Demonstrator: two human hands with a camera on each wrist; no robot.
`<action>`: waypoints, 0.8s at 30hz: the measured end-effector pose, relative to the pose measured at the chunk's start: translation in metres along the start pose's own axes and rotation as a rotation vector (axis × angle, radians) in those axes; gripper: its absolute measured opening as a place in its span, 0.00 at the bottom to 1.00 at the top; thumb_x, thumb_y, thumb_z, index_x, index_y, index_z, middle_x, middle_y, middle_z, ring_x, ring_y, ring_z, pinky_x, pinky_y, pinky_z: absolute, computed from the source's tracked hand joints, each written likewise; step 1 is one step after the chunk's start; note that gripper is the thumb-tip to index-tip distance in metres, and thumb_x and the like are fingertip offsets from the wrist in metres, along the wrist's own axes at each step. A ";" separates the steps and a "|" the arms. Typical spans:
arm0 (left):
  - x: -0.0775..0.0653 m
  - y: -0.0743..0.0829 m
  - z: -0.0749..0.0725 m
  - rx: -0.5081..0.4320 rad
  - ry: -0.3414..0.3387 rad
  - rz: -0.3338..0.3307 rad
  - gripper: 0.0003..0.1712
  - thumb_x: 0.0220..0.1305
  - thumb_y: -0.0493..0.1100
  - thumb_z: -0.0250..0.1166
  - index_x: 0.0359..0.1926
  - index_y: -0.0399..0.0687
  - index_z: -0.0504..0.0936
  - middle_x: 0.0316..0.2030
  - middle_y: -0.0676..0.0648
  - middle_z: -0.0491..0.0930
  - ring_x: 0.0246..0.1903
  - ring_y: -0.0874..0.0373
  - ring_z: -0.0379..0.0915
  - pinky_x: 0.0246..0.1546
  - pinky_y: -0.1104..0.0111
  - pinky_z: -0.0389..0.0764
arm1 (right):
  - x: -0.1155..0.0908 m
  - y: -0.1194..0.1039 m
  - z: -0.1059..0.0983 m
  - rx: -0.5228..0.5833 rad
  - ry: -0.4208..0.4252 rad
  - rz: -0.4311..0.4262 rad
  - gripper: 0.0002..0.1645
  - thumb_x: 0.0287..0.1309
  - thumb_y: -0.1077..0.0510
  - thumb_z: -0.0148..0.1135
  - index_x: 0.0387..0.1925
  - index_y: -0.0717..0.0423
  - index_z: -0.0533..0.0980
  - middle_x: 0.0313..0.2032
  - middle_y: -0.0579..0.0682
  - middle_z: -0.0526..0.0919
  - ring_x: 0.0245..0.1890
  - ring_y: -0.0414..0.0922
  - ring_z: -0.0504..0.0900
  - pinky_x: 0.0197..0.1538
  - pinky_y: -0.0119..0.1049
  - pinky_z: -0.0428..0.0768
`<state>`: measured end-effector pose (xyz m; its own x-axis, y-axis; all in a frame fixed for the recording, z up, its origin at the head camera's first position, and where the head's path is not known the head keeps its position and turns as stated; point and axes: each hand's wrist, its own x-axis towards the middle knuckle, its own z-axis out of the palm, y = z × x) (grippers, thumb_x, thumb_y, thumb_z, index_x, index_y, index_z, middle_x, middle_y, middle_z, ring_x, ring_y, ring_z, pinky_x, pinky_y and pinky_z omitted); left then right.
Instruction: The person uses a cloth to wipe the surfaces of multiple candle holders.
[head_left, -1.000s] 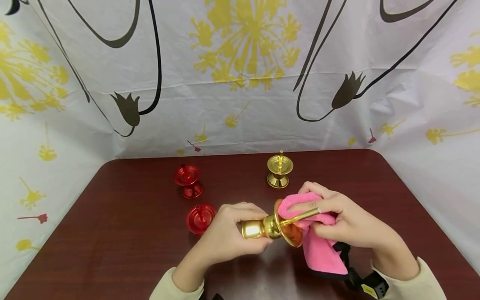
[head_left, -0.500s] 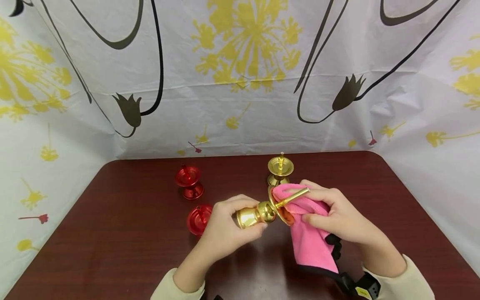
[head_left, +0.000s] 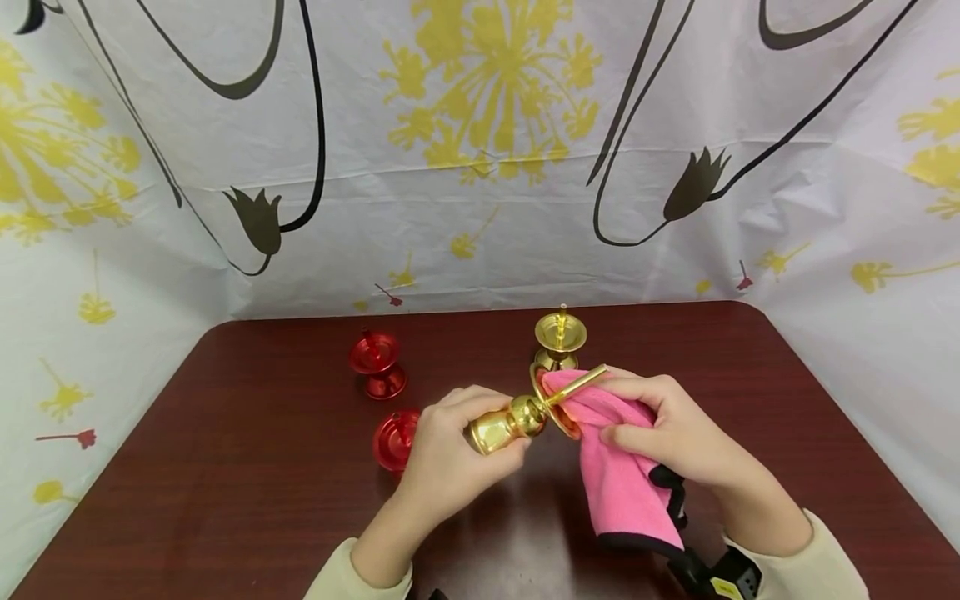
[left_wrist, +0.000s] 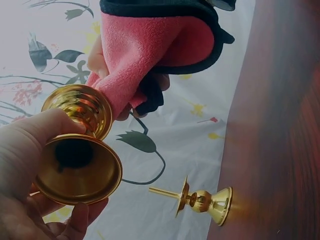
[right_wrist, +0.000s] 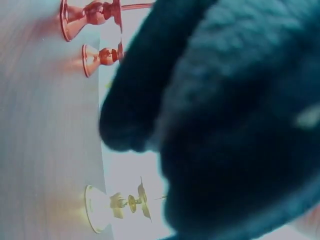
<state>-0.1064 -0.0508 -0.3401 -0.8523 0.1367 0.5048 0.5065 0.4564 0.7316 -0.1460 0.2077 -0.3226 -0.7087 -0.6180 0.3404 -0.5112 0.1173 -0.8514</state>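
A gold candle holder (head_left: 497,431) with a long spike is held tilted above the table, its dish toward the right. My left hand (head_left: 442,458) grips it by the flared foot, whose hollow underside shows in the left wrist view. My right hand (head_left: 678,429) pinches a pink cloth (head_left: 618,479) with dark edging and presses it against the dish. Part of the dish is hidden by the cloth. In the right wrist view the cloth (right_wrist: 240,125) is a dark blur that hides the fingers.
Another gold candle holder (head_left: 561,332) stands upright behind the hands on the dark red-brown table (head_left: 225,483). Two red candle holders stand to the left, one farther back (head_left: 375,357) and one (head_left: 392,442) partly behind my left hand. A patterned sheet (head_left: 480,242) hangs behind the table.
Both hands have moved up and left with the gold candle holder and cloth, mostly in the first half second. The spike points more steeply upward. The standing candle holders stay put.
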 end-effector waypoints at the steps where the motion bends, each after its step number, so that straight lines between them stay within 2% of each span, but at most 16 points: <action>1: 0.000 0.000 0.000 0.006 0.003 0.000 0.19 0.41 0.42 0.79 0.39 0.49 0.89 0.36 0.58 0.87 0.36 0.66 0.79 0.33 0.73 0.80 | 0.000 -0.001 0.000 0.000 -0.004 0.006 0.24 0.47 0.78 0.61 0.43 0.54 0.83 0.47 0.47 0.81 0.44 0.39 0.77 0.33 0.33 0.79; 5: 0.000 0.000 -0.001 0.019 0.003 -0.008 0.18 0.41 0.42 0.79 0.38 0.50 0.89 0.36 0.59 0.87 0.36 0.66 0.78 0.32 0.74 0.79 | -0.001 -0.005 0.000 0.010 -0.037 0.013 0.30 0.46 0.80 0.57 0.50 0.56 0.82 0.50 0.48 0.81 0.42 0.40 0.79 0.34 0.32 0.80; 9: -0.001 -0.001 -0.001 0.020 -0.011 -0.012 0.18 0.41 0.42 0.79 0.38 0.50 0.89 0.35 0.60 0.87 0.36 0.65 0.79 0.32 0.74 0.78 | -0.003 -0.009 0.000 -0.017 -0.057 -0.024 0.36 0.43 0.81 0.55 0.53 0.55 0.81 0.52 0.49 0.81 0.42 0.41 0.80 0.35 0.32 0.80; 14: -0.001 0.000 -0.001 0.002 -0.028 -0.001 0.17 0.42 0.42 0.79 0.39 0.51 0.90 0.35 0.60 0.87 0.36 0.66 0.78 0.32 0.74 0.78 | -0.004 -0.013 -0.001 -0.051 -0.055 -0.100 0.37 0.40 0.82 0.54 0.53 0.56 0.82 0.52 0.51 0.81 0.46 0.41 0.79 0.37 0.32 0.79; 21: -0.001 0.001 -0.001 -0.016 -0.036 0.028 0.17 0.43 0.42 0.78 0.39 0.50 0.90 0.35 0.58 0.87 0.35 0.66 0.78 0.31 0.74 0.78 | -0.008 -0.017 -0.003 -0.093 -0.091 -0.056 0.39 0.43 0.81 0.54 0.57 0.53 0.80 0.55 0.47 0.81 0.53 0.39 0.78 0.44 0.30 0.79; 24: -0.001 0.002 -0.001 -0.008 -0.039 0.033 0.18 0.43 0.42 0.79 0.39 0.50 0.90 0.35 0.58 0.87 0.35 0.66 0.78 0.32 0.75 0.78 | -0.008 -0.020 -0.003 -0.099 -0.105 -0.109 0.40 0.42 0.82 0.54 0.58 0.55 0.79 0.55 0.49 0.82 0.53 0.40 0.78 0.43 0.30 0.79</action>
<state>-0.1043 -0.0513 -0.3392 -0.8397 0.1856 0.5104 0.5351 0.4438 0.7188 -0.1313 0.2129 -0.3070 -0.5944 -0.7081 0.3811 -0.6313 0.1175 -0.7666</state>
